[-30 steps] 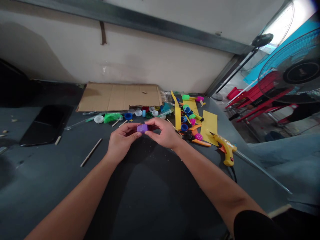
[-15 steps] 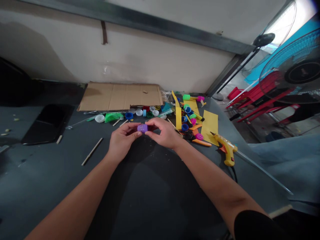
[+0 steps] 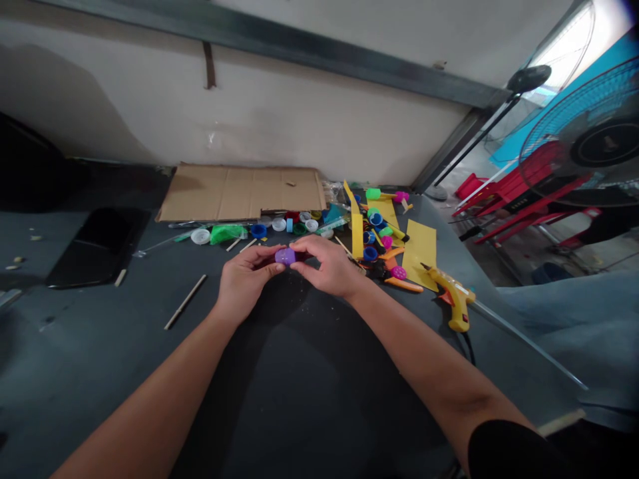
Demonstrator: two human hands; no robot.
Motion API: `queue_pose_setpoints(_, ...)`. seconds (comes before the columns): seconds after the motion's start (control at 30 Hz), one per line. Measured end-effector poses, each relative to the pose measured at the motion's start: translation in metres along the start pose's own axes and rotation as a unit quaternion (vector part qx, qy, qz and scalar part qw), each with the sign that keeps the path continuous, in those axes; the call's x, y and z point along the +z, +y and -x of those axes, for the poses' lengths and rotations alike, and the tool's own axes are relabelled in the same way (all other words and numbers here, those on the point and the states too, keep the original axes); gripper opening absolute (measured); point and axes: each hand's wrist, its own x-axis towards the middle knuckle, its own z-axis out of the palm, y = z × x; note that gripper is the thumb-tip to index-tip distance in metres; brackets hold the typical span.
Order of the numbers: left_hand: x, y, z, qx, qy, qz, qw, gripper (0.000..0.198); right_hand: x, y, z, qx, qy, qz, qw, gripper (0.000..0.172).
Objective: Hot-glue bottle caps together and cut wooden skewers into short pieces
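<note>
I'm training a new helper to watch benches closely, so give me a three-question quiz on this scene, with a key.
1. True or false: the left hand and the right hand both hold the purple piece.
2. Which lies to the left of the left hand? A) fan B) phone C) red chair
3. Fill in: the glue gun is mostly ____ in colour.

Key: 1. True; 2. B; 3. yellow

No readable lettering, just a blurred mark on the fan hub [image 3: 610,142].
</note>
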Motion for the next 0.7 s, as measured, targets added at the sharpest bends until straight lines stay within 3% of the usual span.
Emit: queue_pose_setpoints(0.7, 0.0018, 0.0040, 0.0012, 0.022, 0.007, -0.049, 0.999, 0.032, 0.0057, 0.0003, 0.0024, -0.022, 0.028, 0.023, 0.999, 0.017)
